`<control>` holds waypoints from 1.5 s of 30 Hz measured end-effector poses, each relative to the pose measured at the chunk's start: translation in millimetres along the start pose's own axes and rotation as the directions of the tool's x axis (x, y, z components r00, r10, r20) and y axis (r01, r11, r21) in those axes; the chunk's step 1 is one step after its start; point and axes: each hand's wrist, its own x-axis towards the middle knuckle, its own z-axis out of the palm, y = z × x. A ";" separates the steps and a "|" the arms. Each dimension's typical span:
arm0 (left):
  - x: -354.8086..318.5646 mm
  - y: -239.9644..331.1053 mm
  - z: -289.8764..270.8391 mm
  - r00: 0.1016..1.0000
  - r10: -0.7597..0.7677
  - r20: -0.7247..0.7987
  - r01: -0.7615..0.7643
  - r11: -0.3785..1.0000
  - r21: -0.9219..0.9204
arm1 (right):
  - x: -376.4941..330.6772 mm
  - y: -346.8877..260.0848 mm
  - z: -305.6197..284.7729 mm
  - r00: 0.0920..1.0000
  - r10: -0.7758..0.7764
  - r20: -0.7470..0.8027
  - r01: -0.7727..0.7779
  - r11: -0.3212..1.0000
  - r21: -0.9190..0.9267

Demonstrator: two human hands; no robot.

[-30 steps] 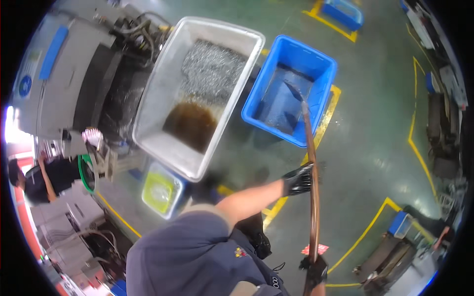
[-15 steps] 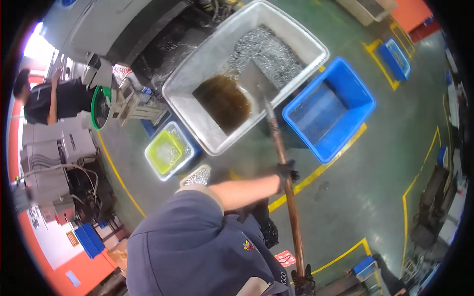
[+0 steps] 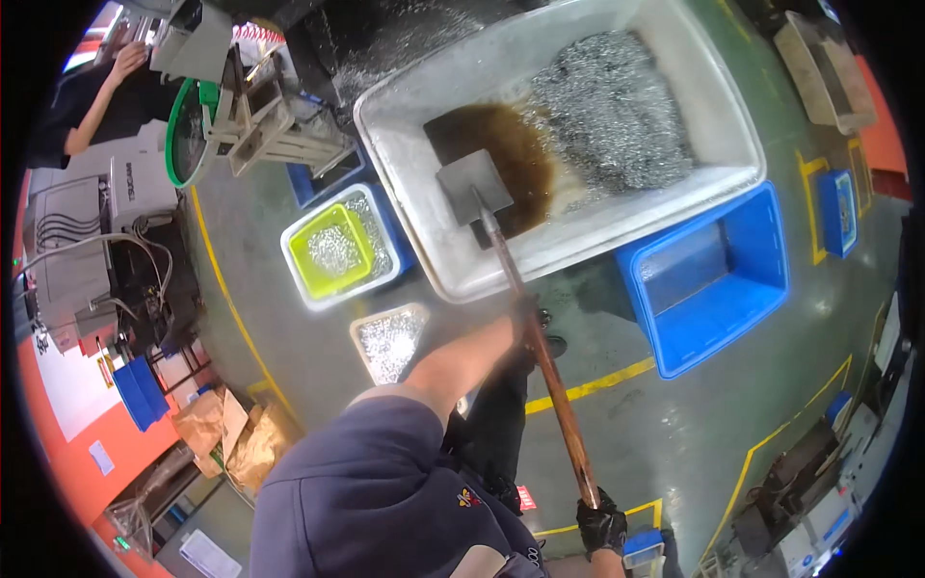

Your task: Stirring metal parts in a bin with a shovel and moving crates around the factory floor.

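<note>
A long-handled shovel (image 3: 561,414) slants from the lower right up into a big white tub (image 3: 453,281). My left hand (image 3: 528,326), in a dark glove and blurred, is wrapped round the middle of its wooden handle. Near the top end of the handle my right hand (image 3: 601,525), in a black glove, is closed on it. The flat grey blade shows bare, over the edge of dark brown liquid (image 3: 525,159) in the tub's left part; whether it touches the liquid I cannot tell. A heap of shiny metal shavings (image 3: 617,111) fills the tub's right part.
A blue bin (image 3: 718,323) stands right of the tub. To the left are a lime-green basket (image 3: 361,231) in a white container and a pale tray (image 3: 361,337) of shiny pieces. A green-rimmed machine part (image 3: 173,144) and another person's forearm (image 3: 92,120) are at the far left.
The shovel blade has moved left, from beside the shavings to over the brown liquid. Both hands have stayed on the handle, and the whole view has shifted.
</note>
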 end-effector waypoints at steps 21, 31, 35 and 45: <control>-7.3 91.1 38.8 0.923 -0.385 0.019 0.385 0.920 -0.072 | 155.7 -37.5 110.9 0.994 -0.007 -0.109 -0.009 0.989 -0.147; 16.1 60.3 35.2 0.953 -0.290 -0.089 0.289 0.957 -0.024 | 186.3 -3.5 131.7 0.993 -0.077 -0.087 0.078 0.997 0.003; 14.6 45.4 19.5 0.991 -0.124 0.041 0.126 0.991 -0.048 | 178.4 7.4 132.4 0.989 -0.118 -0.091 0.127 0.987 0.095; -120.0 -12.6 67.4 0.983 -0.146 0.111 0.163 0.972 -0.166 | 69.7 80.4 55.6 0.990 -0.121 -0.076 0.113 0.988 -0.106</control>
